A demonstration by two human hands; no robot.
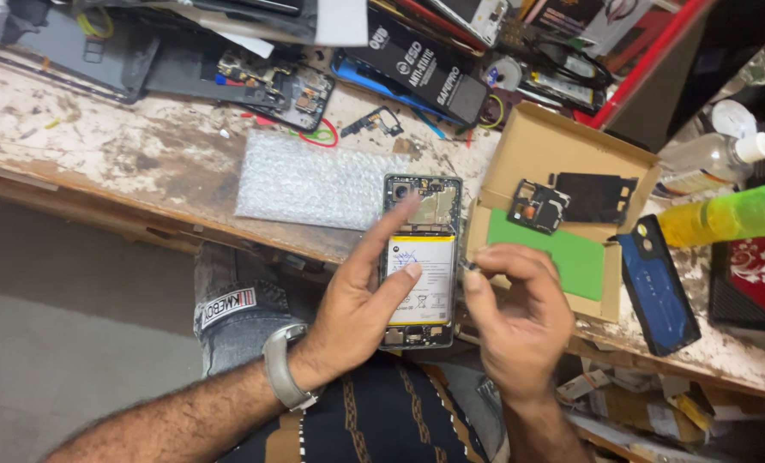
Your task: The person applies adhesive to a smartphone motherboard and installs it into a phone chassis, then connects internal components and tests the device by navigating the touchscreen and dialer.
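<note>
Cardboard box (520, 146) just right of phone (421, 257)

- A worn wooden workbench (99, 154), its pale top stained and scratched, spreads up and left from the grip.
- Grey floor (57, 360) lies below the bench edge, lower left.
- A red-edged shelf (657, 51) stands upper right.
- Light is even and bright.

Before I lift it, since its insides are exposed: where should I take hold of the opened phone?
Probably by the long side edges of the opened phone, coming from below near the left hand. Its battery and boards face up, so only the thin frame is safe.
</note>
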